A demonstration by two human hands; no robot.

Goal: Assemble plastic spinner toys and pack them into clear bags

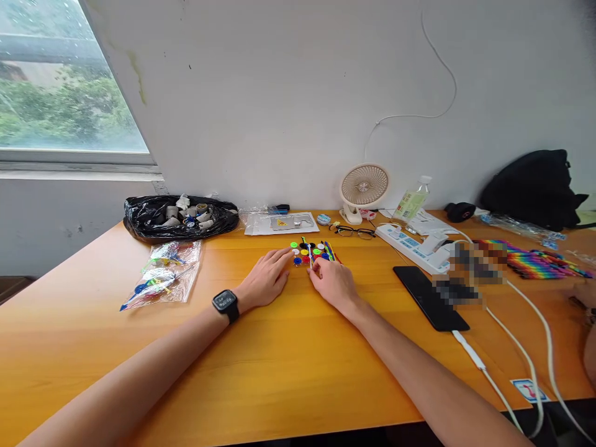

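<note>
Several small coloured discs, in blue, red, yellow, green, white and black, lie grouped on the wooden table. My left hand rests flat just left of them, fingers stretched out, fingertips close to the nearest discs. A watch is on that wrist. My right hand is closed in a pinch at the near side of the discs, on the lower end of a thin white stick. Beside its knuckles lie thin coloured pieces, partly hidden by the hand.
To the left are a clear bag of coloured parts and a black plastic bag. Behind stand a small fan, glasses and a bottle. A power strip, phone and white cables occupy the right, near another person's hand.
</note>
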